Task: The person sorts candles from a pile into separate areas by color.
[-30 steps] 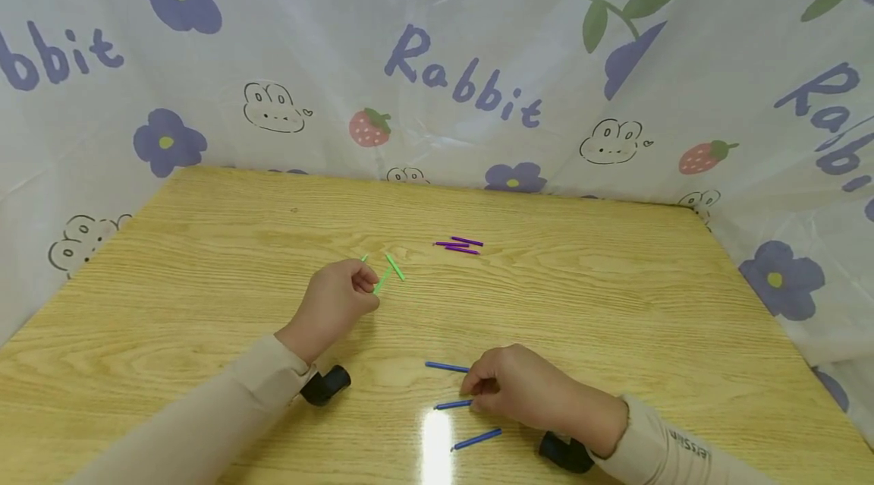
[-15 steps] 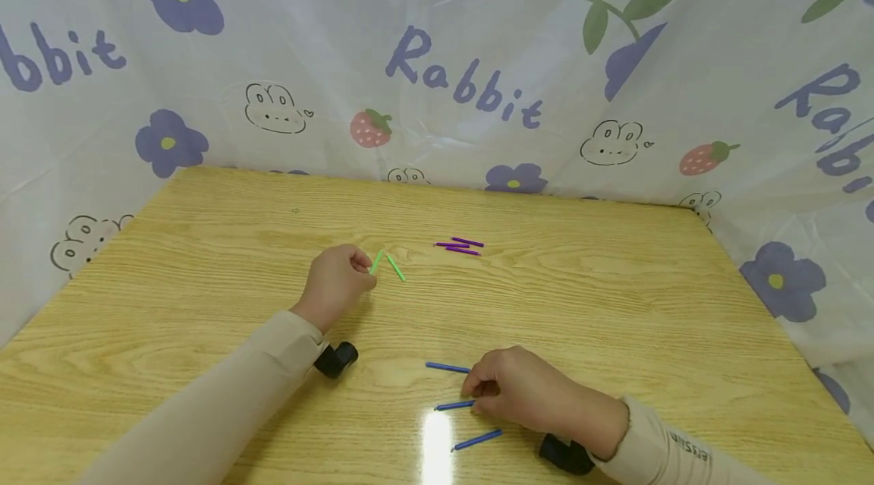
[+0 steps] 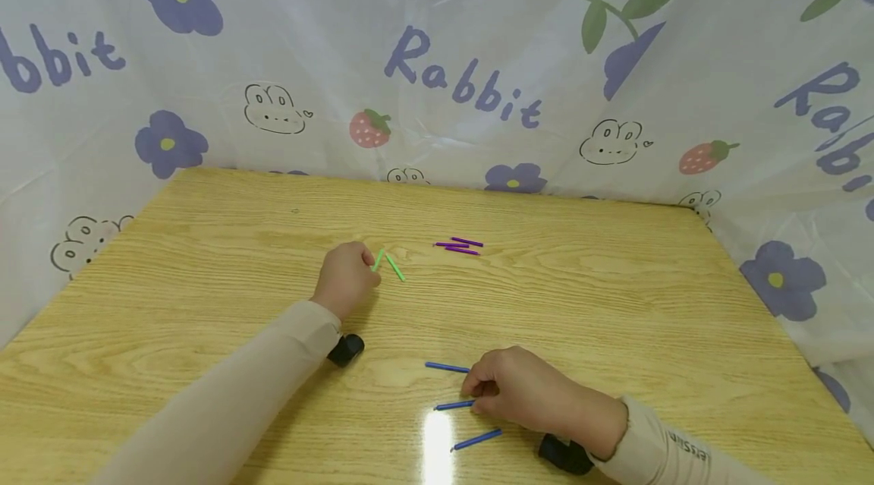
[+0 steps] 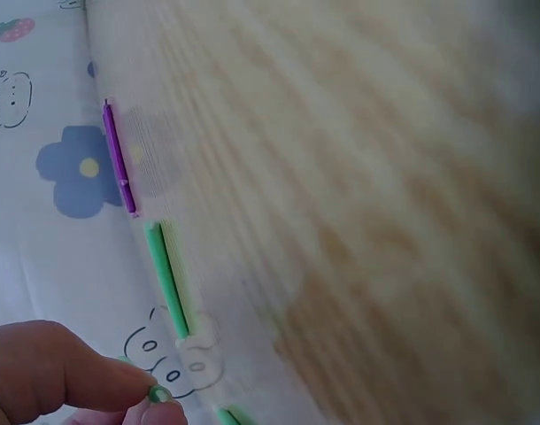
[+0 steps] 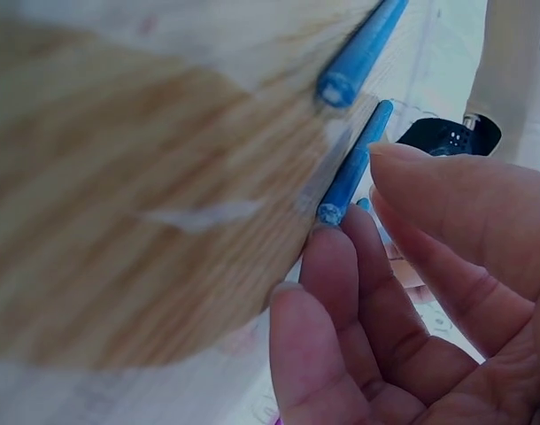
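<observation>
My left hand (image 3: 347, 280) pinches a thin green candle (image 4: 159, 392) between thumb and finger; its end faces the camera in the left wrist view. Just right of those fingertips, a second green candle (image 3: 394, 267) lies slanted on the table. A third green one (image 4: 233, 416) shows at the bottom edge of the left wrist view. My right hand (image 3: 515, 390) rests low over the blue candles with fingers loosely bent and a gap under the thumb. Its fingertips sit right at the end of the middle blue candle (image 5: 354, 168). Another blue candle (image 3: 447, 367) lies beyond it, partly behind the fingers.
Nearest me lies one more blue candle (image 3: 476, 440). Several purple candles (image 3: 464, 250) form a loose group farther back on the wooden table (image 3: 614, 303). A printed rabbit curtain (image 3: 464, 7) hangs along the far edge and sides. Black wrist cameras (image 3: 346, 350) sit under both wrists.
My left hand has moved away from me, up the table, drawing the green candle leftward and then slightly back right beside the other green ones. My right hand has stayed where it was.
</observation>
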A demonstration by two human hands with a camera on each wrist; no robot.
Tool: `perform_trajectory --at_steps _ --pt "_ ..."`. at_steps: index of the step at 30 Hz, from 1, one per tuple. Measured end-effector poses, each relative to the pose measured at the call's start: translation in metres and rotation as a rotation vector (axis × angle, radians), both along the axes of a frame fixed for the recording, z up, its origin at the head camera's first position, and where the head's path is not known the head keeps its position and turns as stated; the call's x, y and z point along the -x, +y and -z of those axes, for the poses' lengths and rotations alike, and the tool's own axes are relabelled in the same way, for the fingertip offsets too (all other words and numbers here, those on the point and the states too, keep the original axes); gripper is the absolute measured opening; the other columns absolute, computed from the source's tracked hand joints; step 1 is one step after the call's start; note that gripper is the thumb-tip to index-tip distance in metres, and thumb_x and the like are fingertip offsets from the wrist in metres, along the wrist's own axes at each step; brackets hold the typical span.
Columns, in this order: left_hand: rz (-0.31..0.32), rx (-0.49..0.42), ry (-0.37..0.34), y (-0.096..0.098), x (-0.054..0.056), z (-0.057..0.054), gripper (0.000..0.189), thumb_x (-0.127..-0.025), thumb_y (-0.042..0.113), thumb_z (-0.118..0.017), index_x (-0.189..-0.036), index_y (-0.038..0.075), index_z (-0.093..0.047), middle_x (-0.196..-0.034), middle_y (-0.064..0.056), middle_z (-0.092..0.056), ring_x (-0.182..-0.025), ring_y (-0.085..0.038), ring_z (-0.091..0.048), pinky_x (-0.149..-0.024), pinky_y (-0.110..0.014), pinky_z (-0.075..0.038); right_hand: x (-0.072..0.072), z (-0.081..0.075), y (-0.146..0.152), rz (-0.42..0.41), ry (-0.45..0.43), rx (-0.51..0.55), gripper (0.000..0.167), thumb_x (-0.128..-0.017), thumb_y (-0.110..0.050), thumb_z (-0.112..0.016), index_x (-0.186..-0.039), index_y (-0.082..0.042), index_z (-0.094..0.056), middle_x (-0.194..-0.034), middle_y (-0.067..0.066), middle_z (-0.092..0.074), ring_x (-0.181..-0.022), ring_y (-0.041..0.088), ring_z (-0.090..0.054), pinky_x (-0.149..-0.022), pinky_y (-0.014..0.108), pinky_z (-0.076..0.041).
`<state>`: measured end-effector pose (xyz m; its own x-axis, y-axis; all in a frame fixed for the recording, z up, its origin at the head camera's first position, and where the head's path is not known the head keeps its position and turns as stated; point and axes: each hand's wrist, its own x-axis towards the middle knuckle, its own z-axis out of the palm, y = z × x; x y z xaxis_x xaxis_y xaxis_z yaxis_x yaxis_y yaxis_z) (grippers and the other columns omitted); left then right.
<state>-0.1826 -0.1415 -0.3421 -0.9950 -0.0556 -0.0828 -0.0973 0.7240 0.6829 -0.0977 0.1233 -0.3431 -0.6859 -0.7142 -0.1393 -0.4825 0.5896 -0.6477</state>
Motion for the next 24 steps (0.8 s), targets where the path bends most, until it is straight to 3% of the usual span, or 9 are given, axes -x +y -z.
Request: perform_trajectory --at_steps 8,14,24 --pt "0.006 0.06 0.003 0.006 0.006 0.0 0.01 -0.084 -0.004 -0.06 -0.094 -0.006 -0.059 -0.092 -0.017 -0.061 -0.077 -0.024 -0.052 -0.067 -0.032 -0.046 0.0 0.001 0.001 -0.001 0.005 0.012 0.01 -0.082 -0.007 -0.074 -0.091 -0.01 -0.074 -0.086 -0.006 -0.065 -0.073 -0.002 -0.055 -0.065 0.018 -0.048" --pt "-0.004 0.067 -0.016 0.008 0.01 -0.001 0.004 -0.083 -0.005 -0.059 -0.083 -0.002 -0.056 -0.074 -0.009 -0.053 -0.065 -0.019 -0.047 -0.058 -0.028 -0.04 0.0 0.001 0.001 0.001 -0.004 0.015 0.01 -0.082 -0.007 -0.074 -0.092 -0.01 -0.074 -0.087 -0.006 -0.065 -0.074 -0.002 -0.056 -0.066 0.018 -0.048" --pt "0.015 0.058 -0.025 0.008 0.013 -0.001 0.031 -0.081 -0.009 -0.052 -0.06 0.01 -0.039 -0.052 0.001 -0.031 -0.046 -0.01 -0.027 -0.045 -0.022 -0.027 0.0 0.0 0.002 -0.001 -0.019 0.026 0.01 -0.083 -0.007 -0.074 -0.093 -0.01 -0.074 -0.087 -0.006 -0.066 -0.074 -0.002 -0.055 -0.066 0.019 -0.048"
